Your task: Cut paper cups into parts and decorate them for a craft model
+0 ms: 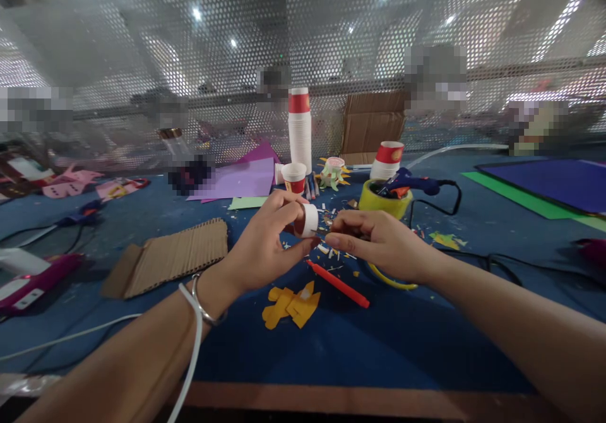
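Note:
My left hand (272, 237) grips a small white paper cup piece (310, 220) between thumb and fingers, tilted on its side. Close on its right, my right hand (374, 240) is pinched on a thin dark item at the piece's edge, too small to make out. A red marker (341, 285) lies on the table below both hands. Left of the marker are yellow paper cutouts (288, 306). Paper scraps are scattered under and behind my hands. A red and white cup (294, 177) stands just behind my left hand.
Tall cup stack (300, 136) at the back; yellow tape roll (384, 202) holding a blue glue gun (411, 182) on the right. Corrugated cardboard (180, 252) lies left, purple paper (237, 180) behind it. A white cable (194, 347) crosses my left forearm. Blue and green sheets lie far right.

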Demonstrator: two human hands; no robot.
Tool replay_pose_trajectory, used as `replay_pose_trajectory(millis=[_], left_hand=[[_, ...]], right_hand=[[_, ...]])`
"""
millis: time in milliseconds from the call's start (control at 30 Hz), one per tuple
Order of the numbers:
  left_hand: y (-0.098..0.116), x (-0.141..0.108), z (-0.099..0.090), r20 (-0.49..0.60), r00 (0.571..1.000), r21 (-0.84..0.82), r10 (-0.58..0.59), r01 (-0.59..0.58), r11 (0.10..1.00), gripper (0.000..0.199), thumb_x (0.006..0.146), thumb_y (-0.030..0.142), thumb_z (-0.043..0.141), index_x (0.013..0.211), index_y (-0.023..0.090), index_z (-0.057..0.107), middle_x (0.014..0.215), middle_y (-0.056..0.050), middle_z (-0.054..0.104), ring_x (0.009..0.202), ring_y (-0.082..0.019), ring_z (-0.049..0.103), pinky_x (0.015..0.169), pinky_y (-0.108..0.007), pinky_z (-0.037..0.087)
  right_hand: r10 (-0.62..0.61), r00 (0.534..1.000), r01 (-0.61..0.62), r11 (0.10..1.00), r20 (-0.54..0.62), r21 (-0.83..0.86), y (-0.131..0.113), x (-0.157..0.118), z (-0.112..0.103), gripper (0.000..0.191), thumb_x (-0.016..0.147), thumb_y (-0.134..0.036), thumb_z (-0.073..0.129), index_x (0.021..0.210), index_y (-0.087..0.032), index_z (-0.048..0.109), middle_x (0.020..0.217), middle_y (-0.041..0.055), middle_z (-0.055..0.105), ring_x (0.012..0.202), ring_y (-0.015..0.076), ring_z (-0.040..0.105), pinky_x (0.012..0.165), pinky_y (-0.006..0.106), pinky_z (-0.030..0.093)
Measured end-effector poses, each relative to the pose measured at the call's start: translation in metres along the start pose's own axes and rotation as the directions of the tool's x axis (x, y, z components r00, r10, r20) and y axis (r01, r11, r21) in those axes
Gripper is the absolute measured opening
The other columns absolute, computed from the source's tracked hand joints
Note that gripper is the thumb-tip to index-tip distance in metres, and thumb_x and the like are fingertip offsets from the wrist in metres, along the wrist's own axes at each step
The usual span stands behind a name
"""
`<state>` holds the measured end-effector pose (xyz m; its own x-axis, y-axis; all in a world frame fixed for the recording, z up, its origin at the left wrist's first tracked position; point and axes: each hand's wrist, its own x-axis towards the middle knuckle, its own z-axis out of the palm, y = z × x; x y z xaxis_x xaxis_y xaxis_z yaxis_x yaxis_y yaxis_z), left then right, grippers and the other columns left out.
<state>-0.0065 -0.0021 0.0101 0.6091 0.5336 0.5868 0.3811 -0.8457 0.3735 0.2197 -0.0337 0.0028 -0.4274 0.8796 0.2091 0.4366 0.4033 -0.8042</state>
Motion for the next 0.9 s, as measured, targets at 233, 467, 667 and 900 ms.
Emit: replay_pose_trajectory(millis=[233,467,667,900], left_hand=[[-0.0017,0.0005,0.0018,0.006,1.0,-0.06,0.002,-0.002,0.998,0.012,0.086,0.02,0.07,0.09,0.019,0.059,0.111,-0.006,0.055,0.094,-0.017,0.059,0.077,-0.031,0.057],[0.0015,0.0007,0.0012,-0.022,0.999,-0.018,0.04,-0.04,0.999,0.011,0.088,0.02,0.069,0.088,0.019,0.058,0.114,-0.007,0.055,0.099,-0.019,0.059,0.079,-0.032,0.058],[0.0016,0.0005,0.0007,-0.041,0.997,0.042,0.06,-0.058,0.997,0.011,0.088,0.02,0.069,0.089,0.02,0.058,0.114,-0.008,0.057,0.101,-0.021,0.059,0.083,-0.037,0.057],[0.0016,0.0011,-0.0004,-0.035,0.998,0.047,0.049,-0.047,0.998,0.012,0.088,0.02,0.069,0.087,0.02,0.057,0.114,-0.008,0.056,0.102,-0.021,0.059,0.083,-0.036,0.057]], right_hand=[[-0.014,1.0,0.014,1.0,0.0,-0.007,-0.0009,-0.0006,-0.0005,0.035,0.094,-0.051,0.056,0.076,-0.021,0.056,0.069,-0.003,0.046,0.063,0.0129,0.042,0.057,0.028,0.032],[-0.037,0.999,0.037,0.999,0.01,-0.001,-0.0055,-0.0014,-0.0008,0.037,0.095,-0.051,0.055,0.074,-0.021,0.054,0.07,-0.0028,0.045,0.064,0.0128,0.042,0.059,0.028,0.033],[-0.003,1.0,0.003,1.0,0.005,-0.014,-0.0032,-0.0017,-0.0009,0.037,0.094,-0.053,0.056,0.076,-0.021,0.057,0.07,-0.0025,0.047,0.064,0.0131,0.042,0.058,0.028,0.033],[0.022,1.0,-0.022,1.0,-0.019,0.022,-0.0039,-0.0002,-0.0046,0.04,0.091,-0.058,0.058,0.076,-0.021,0.058,0.069,-0.002,0.046,0.065,0.0141,0.041,0.057,0.028,0.032]])
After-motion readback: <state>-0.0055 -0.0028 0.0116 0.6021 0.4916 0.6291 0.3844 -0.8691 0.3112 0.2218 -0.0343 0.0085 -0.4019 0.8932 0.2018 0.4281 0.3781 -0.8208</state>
